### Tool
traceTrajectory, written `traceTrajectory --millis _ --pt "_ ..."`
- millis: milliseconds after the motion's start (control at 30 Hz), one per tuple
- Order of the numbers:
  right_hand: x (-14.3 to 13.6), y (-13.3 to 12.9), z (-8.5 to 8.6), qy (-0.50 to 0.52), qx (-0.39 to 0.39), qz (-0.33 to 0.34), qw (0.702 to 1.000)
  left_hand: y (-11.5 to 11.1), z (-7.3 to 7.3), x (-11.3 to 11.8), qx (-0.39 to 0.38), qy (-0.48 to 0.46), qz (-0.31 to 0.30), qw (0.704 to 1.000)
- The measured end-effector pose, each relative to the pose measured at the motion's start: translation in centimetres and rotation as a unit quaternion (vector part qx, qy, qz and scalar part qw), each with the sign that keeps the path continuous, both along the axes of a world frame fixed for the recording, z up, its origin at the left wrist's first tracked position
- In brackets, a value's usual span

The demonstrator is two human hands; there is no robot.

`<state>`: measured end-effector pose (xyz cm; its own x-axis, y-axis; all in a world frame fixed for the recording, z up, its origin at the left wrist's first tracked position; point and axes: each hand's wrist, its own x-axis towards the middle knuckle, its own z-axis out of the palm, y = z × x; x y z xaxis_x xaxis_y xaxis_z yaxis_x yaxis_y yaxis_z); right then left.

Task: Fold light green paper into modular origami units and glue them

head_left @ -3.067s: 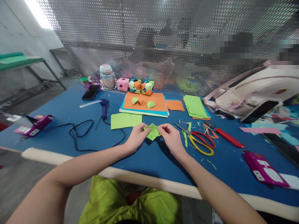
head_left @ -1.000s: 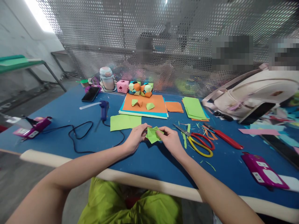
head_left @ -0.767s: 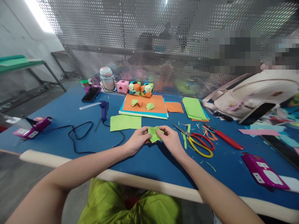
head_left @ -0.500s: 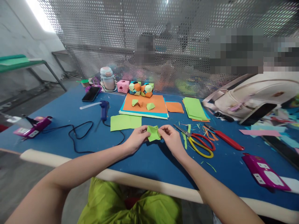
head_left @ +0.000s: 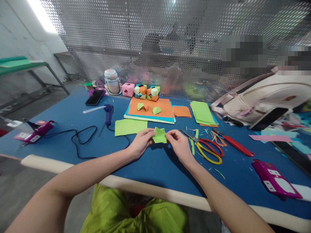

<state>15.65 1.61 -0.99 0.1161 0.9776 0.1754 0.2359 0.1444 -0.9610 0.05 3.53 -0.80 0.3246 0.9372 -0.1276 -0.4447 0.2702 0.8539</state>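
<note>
A small folded piece of green paper (head_left: pixel 159 135) is pinched between my two hands, just above the blue table. My left hand (head_left: pixel 142 140) grips its left edge with thumb and fingertips, and my right hand (head_left: pixel 178 142) holds the right edge the same way. Behind it lies a flat green sheet (head_left: pixel 131 127). Beyond that, an orange sheet (head_left: pixel 160 103) tops a stack of coloured paper and bears two small folded pieces, one green and orange (head_left: pixel 143 107), the other green (head_left: pixel 156 110). Scissors (head_left: pixel 206 149) with red and yellow handles rest right of my right hand.
A blue glue gun (head_left: pixel 108 115) and its black cord (head_left: pixel 77 137) lie at left. Folded paper cubes (head_left: pixel 140 92) and a bottle (head_left: pixel 112 81) stand at the back. At right are a green paper stack (head_left: pixel 202 112), a red-handled cutter (head_left: pixel 239 146), a purple power strip (head_left: pixel 275 179) and a backpack (head_left: pixel 269 94).
The green paper has tilted and its outline looks flatter and wider, with its lower edge slightly higher. Both hands keep their pinch; the left has shifted up a little.
</note>
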Motion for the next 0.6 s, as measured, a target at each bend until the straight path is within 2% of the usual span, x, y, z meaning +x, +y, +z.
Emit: traceTrajectory --millis 333,600 --pt "0.4 -0.1 0.2 0.037 0.016 -0.054 0.998 0.0 1.0 -0.2 -0.026 0.002 0.021 0.999" --pt "2.1 1.1 0.3 0.048 0.037 -0.103 0.993 0.7 1.1 -0.3 -0.054 -0.018 -0.016 0.998"
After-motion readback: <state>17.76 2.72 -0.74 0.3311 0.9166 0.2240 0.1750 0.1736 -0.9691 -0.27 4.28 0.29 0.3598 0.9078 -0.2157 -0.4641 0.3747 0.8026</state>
